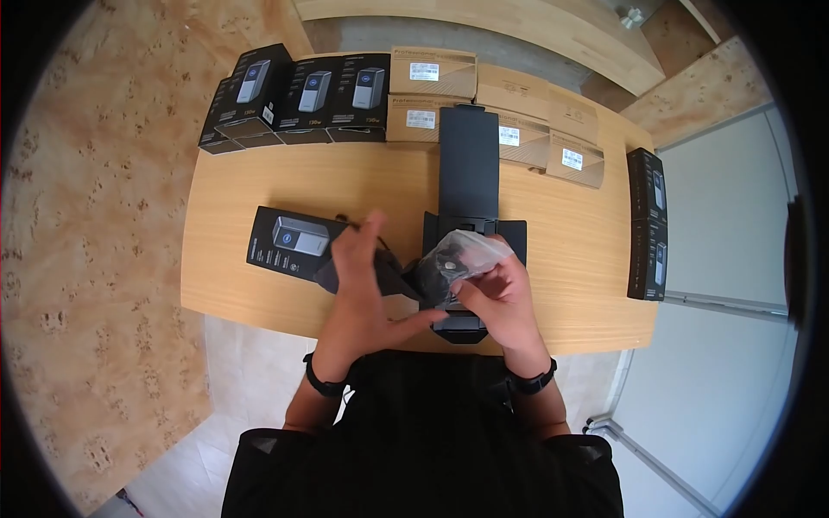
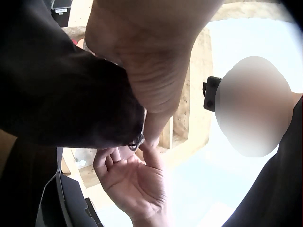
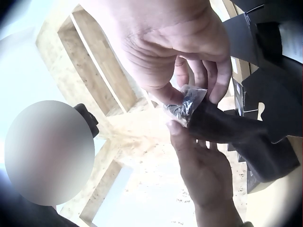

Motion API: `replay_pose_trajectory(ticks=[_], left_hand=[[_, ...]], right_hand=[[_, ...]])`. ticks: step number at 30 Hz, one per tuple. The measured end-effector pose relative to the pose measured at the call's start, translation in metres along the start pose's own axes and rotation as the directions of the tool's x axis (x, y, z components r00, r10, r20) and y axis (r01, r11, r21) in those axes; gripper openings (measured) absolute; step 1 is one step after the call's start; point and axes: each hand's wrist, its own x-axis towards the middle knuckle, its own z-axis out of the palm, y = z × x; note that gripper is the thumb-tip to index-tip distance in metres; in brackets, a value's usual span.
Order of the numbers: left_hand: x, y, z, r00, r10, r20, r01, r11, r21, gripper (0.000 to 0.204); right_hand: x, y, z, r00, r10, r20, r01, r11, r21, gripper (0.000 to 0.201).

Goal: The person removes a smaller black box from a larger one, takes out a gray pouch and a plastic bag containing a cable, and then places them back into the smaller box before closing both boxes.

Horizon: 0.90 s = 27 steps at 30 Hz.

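Note:
My right hand (image 1: 501, 293) pinches a small clear plastic bag (image 1: 471, 249) with something dark inside. From the left, my left hand (image 1: 358, 293) holds a soft black drawstring pouch (image 3: 227, 124), its thumb in front and other fingers behind in the right wrist view. The plastic bag is at the mouth of the pouch, and its lower part is hidden by cloth and fingers. Under both hands in the head view stands an opened black box (image 1: 469, 164), its long flap folded back. A printed black box (image 1: 289, 246) lies left of it, partly covered by the pouch.
Several black printed boxes (image 1: 306, 99) stand along the back left of the wooden table (image 1: 233, 186). Tan cardboard boxes (image 1: 432, 73) are stacked beside them, reaching to the back right. More black boxes (image 1: 648, 224) line the right edge. A whiteboard (image 1: 721, 207) stands beyond.

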Motion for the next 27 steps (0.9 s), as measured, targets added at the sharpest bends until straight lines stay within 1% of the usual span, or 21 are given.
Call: replay_pose_trajectory(ticks=[1, 3, 6, 7, 9, 10, 11, 12, 13, 14, 16, 17, 19, 20, 22, 25, 27], left_hand=[[-0.006, -0.003, 0.001, 0.996, -0.062, -0.065, 0.060, 0.998, -0.030, 0.100], [-0.022, -0.011, 0.007, 0.963, -0.192, -0.189, 0.176, 0.979, -0.099, 0.082], [-0.026, -0.007, 0.007, 0.930, -0.106, -0.352, 0.116, 0.993, 0.007, 0.061], [-0.027, -0.005, 0.009, 0.898, -0.056, -0.437, 0.080, 0.996, 0.036, 0.062], [-0.028, -0.001, 0.013, 0.806, 0.049, -0.590, 0.012, 0.995, 0.100, 0.063], [-0.022, 0.002, 0.008, 0.804, 0.132, -0.579, -0.013, 0.979, 0.205, 0.048], [-0.022, 0.006, 0.002, 0.899, 0.045, -0.435, 0.025, 0.988, 0.154, 0.041], [-0.024, 0.009, -0.005, 0.961, -0.041, -0.275, 0.074, 0.991, 0.112, 0.035], [-0.025, 0.014, -0.010, 0.987, -0.123, -0.104, 0.131, 0.988, 0.079, 0.031], [-0.014, 0.022, -0.005, 0.958, -0.274, -0.080, 0.268, 0.960, -0.084, 0.039], [-0.019, 0.022, -0.002, 0.897, -0.441, 0.021, 0.439, 0.889, -0.131, 0.036], [-0.020, 0.021, 0.000, 0.855, -0.513, 0.077, 0.518, 0.842, -0.148, 0.035], [-0.024, 0.016, 0.005, 0.854, -0.516, 0.071, 0.520, 0.835, -0.177, 0.035], [-0.025, 0.015, 0.007, 0.852, -0.519, 0.067, 0.522, 0.831, -0.192, 0.035], [-0.021, 0.018, 0.004, 0.856, -0.505, 0.110, 0.516, 0.828, -0.218, 0.033], [-0.019, 0.020, 0.002, 0.863, -0.465, 0.198, 0.502, 0.833, -0.231, 0.031], [-0.017, 0.022, 0.001, 0.856, -0.453, 0.249, 0.509, 0.823, -0.251, 0.030]], right_hand=[[0.000, -0.001, -0.001, 1.000, -0.012, -0.006, 0.012, 1.000, -0.025, 0.044], [-0.002, 0.000, -0.001, 1.000, 0.007, -0.024, -0.007, 1.000, 0.015, 0.044], [-0.002, 0.000, 0.002, 0.999, 0.014, -0.049, -0.013, 1.000, 0.026, 0.042], [-0.001, 0.000, 0.003, 0.998, 0.012, -0.059, -0.011, 1.000, 0.019, 0.042], [0.000, 0.001, 0.004, 0.997, -0.029, -0.070, 0.029, 1.000, 0.007, 0.040], [-0.001, 0.002, 0.005, 0.996, -0.047, -0.078, 0.048, 0.999, 0.001, 0.039], [0.000, 0.001, 0.006, 0.995, -0.046, -0.088, 0.046, 0.999, 0.001, 0.039], [0.000, 0.000, 0.007, 0.995, -0.043, -0.095, 0.043, 0.999, 0.001, 0.038], [0.000, -0.001, 0.009, 0.994, -0.040, -0.101, 0.040, 0.999, 0.002, 0.037], [0.000, -0.002, 0.010, 0.994, -0.034, -0.104, 0.034, 0.999, -0.007, 0.037], [-0.003, -0.004, 0.012, 0.993, -0.023, -0.115, 0.020, 0.999, -0.026, 0.037], [-0.003, -0.006, 0.011, 0.996, -0.020, -0.091, 0.016, 0.999, -0.046, 0.037], [-0.007, -0.009, 0.010, 0.999, -0.007, -0.050, 0.003, 0.996, -0.087, 0.037], [-0.008, -0.010, 0.010, 0.998, -0.026, -0.052, 0.020, 0.992, -0.122, 0.036], [-0.007, -0.010, 0.012, 0.997, -0.063, -0.048, 0.053, 0.980, -0.190, 0.034], [-0.001, -0.014, 0.011, 0.998, -0.055, -0.025, 0.050, 0.980, -0.193, 0.030], [0.003, -0.012, 0.011, 0.993, -0.116, -0.013, 0.109, 0.964, -0.242, 0.027]])
